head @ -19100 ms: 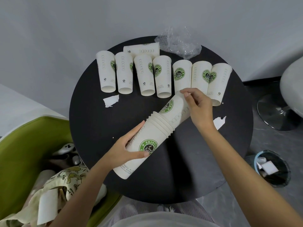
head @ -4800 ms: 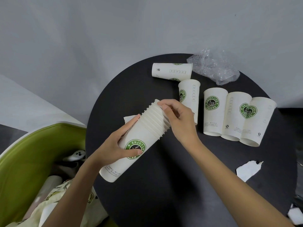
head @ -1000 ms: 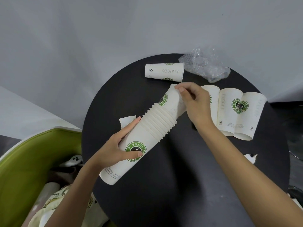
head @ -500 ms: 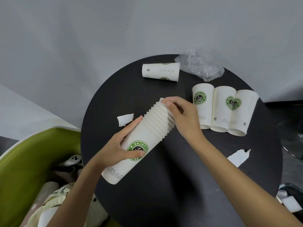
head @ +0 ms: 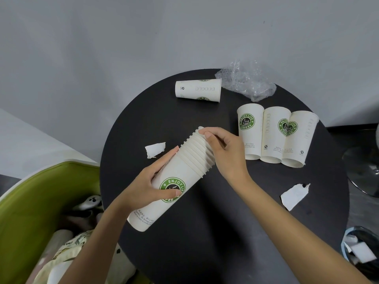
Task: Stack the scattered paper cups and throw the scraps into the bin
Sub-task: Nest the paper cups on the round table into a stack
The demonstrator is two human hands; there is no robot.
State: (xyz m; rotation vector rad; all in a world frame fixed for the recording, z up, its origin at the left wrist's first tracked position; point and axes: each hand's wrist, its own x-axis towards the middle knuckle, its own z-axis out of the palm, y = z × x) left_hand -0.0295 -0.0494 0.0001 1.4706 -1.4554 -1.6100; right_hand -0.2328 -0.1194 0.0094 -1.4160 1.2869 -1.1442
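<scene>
A tilted stack of white paper cups [head: 174, 181] with green logos hangs over the round black table [head: 205, 232]. My left hand [head: 151, 186] grips the stack's lower body. My right hand [head: 223, 149] holds its rimmed upper end, fingers curled over the rims. Three loose cups [head: 274, 134] lie side by side at the right, and one cup [head: 198, 90] lies sideways at the back. Two torn paper scraps lie on the table, one scrap [head: 154, 149] left of the stack and another scrap [head: 294, 195] at the right. The bin [head: 361, 248] stands on the floor at the lower right.
Crumpled clear plastic wrap [head: 246, 82] lies at the table's back edge near the grey wall. A green chair [head: 30, 201] with a bag and clutter is at the lower left. A chair's chrome base [head: 365, 167] stands to the right.
Over the last second my right hand pushed a cup fully into the top of the stack. The row of loose cups at the right went from several to three since earlier.
</scene>
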